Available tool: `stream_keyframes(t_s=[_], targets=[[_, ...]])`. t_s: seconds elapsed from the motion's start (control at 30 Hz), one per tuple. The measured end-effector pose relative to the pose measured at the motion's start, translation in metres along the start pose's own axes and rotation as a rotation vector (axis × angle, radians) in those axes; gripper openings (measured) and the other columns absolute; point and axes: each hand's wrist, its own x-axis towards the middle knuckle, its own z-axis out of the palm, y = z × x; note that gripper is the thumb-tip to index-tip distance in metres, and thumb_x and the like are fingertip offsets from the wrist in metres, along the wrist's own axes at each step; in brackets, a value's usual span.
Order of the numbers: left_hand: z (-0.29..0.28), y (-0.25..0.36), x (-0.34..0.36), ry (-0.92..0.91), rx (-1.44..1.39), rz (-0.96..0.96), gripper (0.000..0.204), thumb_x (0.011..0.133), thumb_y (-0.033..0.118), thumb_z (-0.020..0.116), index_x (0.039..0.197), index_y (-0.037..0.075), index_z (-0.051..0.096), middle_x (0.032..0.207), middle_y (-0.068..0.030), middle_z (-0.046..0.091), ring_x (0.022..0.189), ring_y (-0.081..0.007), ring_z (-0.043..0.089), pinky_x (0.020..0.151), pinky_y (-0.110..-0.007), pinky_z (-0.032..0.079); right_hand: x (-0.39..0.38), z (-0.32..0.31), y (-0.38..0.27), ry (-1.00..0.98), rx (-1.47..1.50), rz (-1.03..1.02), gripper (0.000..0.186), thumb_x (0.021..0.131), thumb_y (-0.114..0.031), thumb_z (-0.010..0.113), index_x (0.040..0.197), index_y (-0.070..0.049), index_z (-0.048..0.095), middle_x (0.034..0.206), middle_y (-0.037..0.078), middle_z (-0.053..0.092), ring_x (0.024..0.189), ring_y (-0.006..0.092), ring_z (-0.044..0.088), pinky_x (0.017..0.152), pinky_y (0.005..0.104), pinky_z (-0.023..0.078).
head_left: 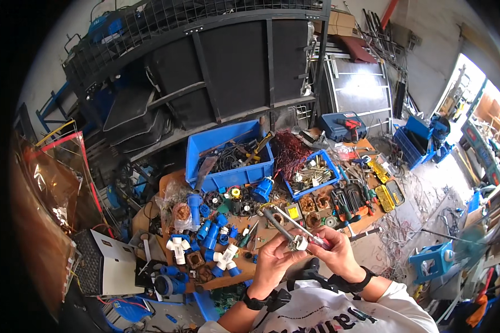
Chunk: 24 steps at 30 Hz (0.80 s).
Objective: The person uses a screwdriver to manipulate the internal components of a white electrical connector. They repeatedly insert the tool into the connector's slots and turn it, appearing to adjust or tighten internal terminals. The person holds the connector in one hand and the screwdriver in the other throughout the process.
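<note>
My left hand [276,260] is closed around a thick grey cable [279,222] with a pale round connector [300,243] at its near end. Thin yellowish wires show at the cable's far end. Close beside it, my right hand [340,256] pinches a slim pale rod [303,226] with some red at the fingers; its exact kind is unclear. Both hands are above the table's front edge, with the connector between them. Beyond them on the wooden table [366,222] lie copper-wound motor parts [312,220] and a small yellow square piece [292,212].
A large blue bin [228,176] of cables and a blue tray [316,186] of metal pieces stand farther back. White and blue pipe fittings [226,258] crowd the left. Pliers and screwdrivers [347,202] lie at right. A blue stool [431,261] stands on the littered floor.
</note>
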Motion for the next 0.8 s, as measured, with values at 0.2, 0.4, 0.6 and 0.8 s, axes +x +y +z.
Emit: stream_keyframes(t_s=[0.2, 0.4, 0.6, 0.8], targets=[[-0.009, -0.003, -0.001, -0.031, 0.068, 0.006, 0.048, 0.077, -0.008, 0.070, 0.121, 0.002, 0.056, 0.118, -0.0076, 0.059, 0.106, -0.0151, 0.058, 0.088, -0.029, 0.052, 0.001, 0.000, -0.010, -0.031, -0.019, 0.036, 0.019, 0.078, -0.010, 0.074, 0.077, -0.001, 0.057, 0.074, 0.000, 0.051, 0.064, 0.0061, 0.042, 0.056, 0.0237, 0.036], [-0.013, -0.003, -0.003, -0.038, 0.102, 0.039, 0.047, 0.078, -0.011, 0.067, 0.122, 0.001, 0.055, 0.121, -0.0077, 0.057, 0.109, -0.0159, 0.057, 0.090, -0.031, 0.053, 0.002, 0.002, -0.009, -0.057, -0.053, -0.002, 0.019, 0.080, -0.011, 0.073, 0.077, -0.002, 0.057, 0.075, -0.003, 0.050, 0.065, 0.0043, 0.041, 0.056, 0.0229, 0.035], [-0.011, 0.006, -0.004, -0.062, 0.143, 0.117, 0.047, 0.077, -0.010, 0.069, 0.120, 0.000, 0.055, 0.119, -0.0067, 0.056, 0.109, -0.0162, 0.057, 0.090, -0.031, 0.053, 0.001, 0.000, -0.018, -0.104, -0.046, 0.094, 0.020, 0.081, -0.016, 0.074, 0.085, -0.001, 0.062, 0.067, -0.002, 0.048, 0.060, 0.0051, 0.040, 0.052, 0.0250, 0.035], [-0.009, 0.005, -0.006, -0.062, 0.184, 0.123, 0.047, 0.075, -0.011, 0.071, 0.118, -0.002, 0.055, 0.114, -0.0082, 0.059, 0.107, -0.0174, 0.058, 0.088, -0.032, 0.055, 0.002, 0.000, -0.014, -0.099, -0.008, -0.023, 0.017, 0.080, -0.012, 0.073, 0.085, 0.001, 0.063, 0.069, 0.001, 0.053, 0.061, 0.0073, 0.044, 0.055, 0.0256, 0.038]])
